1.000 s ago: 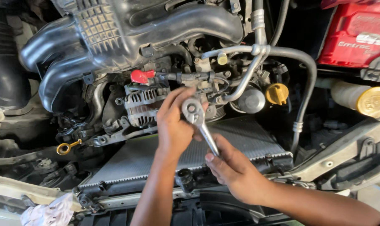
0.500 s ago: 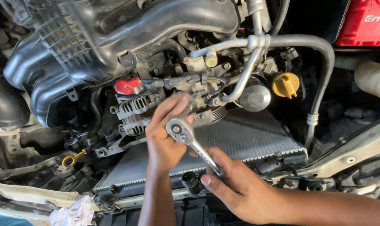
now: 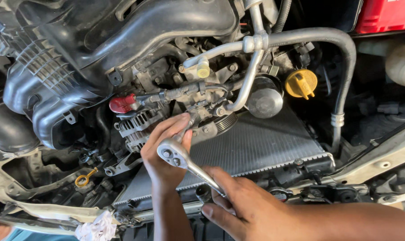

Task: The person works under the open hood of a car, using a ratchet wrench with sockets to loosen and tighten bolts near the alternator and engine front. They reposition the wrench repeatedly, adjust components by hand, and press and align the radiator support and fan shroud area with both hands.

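A chrome ratchet wrench (image 3: pixel 180 158) with an extension reaches toward a bolt beside the alternator (image 3: pixel 137 127) and its pulley (image 3: pixel 222 122) in a car engine bay. My left hand (image 3: pixel 162 151) cups the ratchet's round head, fingers stretched along the extension toward the bolt. My right hand (image 3: pixel 240 205) grips the lower end of the ratchet's handle, near the front of the radiator (image 3: pixel 260 145). The socket end is hidden behind my left fingers.
A black intake manifold (image 3: pixel 104 49) fills the upper left. A red terminal cap (image 3: pixel 122 103), a yellow oil filler cap (image 3: pixel 301 83), a silver oil filter (image 3: pixel 265 100), a yellow dipstick ring (image 3: pixel 83 180), a black hose (image 3: pixel 341 67) and a white rag (image 3: pixel 95 228) surround the work spot.
The view has shifted closer and leftward. The ratchet's head has dropped lower in my left hand and the handle has swung down to the right with my right hand.
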The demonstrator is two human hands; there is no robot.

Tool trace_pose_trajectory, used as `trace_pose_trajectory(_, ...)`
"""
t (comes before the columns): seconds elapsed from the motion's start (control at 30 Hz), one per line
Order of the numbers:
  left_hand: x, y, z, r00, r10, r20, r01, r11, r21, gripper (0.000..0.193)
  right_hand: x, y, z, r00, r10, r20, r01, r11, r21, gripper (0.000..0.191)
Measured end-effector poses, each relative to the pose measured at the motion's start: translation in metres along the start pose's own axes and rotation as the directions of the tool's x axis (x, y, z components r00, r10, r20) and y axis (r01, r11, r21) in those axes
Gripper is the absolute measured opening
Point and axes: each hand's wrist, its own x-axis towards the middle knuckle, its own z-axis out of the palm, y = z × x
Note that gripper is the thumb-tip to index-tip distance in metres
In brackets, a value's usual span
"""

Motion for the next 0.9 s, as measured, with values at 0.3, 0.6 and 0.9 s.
trace_pose_trajectory(0.3, -0.008, -0.009, 0.034, 0.949, -0.058, -0.310, 0.076, 0.996, 0.049, 0.028, 0.001, 0.015, -0.002, 0.993, -0.121, -0.003, 0.121, 0.992, 0.033, 0.065)
trace_pose_trajectory(0.6, 0.002, 0.003, 0.029, 0.973, -0.096, -0.209, 0.111, 0.992, 0.060, 0.030, -0.003, 0.017, 0.000, 0.988, -0.142, -0.053, 0.146, 0.984, 0.101, 0.068)
trace_pose_trajectory(0.9, 0.016, 0.013, 0.021, 0.983, -0.107, -0.147, 0.114, 0.993, 0.043, 0.032, -0.003, 0.005, 0.005, 0.994, -0.066, -0.084, 0.079, 0.984, 0.160, 0.065)
